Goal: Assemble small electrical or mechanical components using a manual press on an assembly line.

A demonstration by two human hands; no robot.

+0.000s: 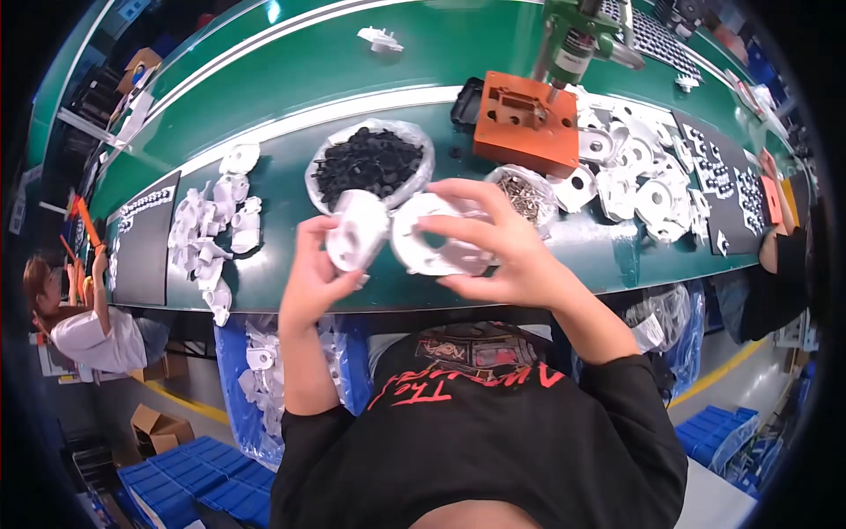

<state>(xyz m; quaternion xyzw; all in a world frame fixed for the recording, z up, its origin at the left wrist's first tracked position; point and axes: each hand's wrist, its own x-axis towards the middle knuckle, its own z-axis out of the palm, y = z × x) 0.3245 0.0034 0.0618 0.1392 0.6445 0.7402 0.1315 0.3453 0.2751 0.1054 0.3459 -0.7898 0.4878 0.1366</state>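
My left hand (308, 275) is closed around a white plastic part (354, 234) with a round opening, held tilted above the table's near edge. Beside it, my right hand (520, 256) grips a white ring-shaped plastic housing (411, 240) by its rim, fingers over the top and thumb below. The two parts are very close; whether they touch I cannot tell. Just beyond them is a bag-lined bowl of small black parts (370, 163). A clear bag of metal screws (526, 196) lies behind my right hand, partly hidden by it.
An orange fixture block (526, 128) stands under a green press (577, 48). White parts are heaped at the right (643, 172) and left (211, 225). A blue lined bin (238, 388) hangs below the edge. Other people work at both sides.
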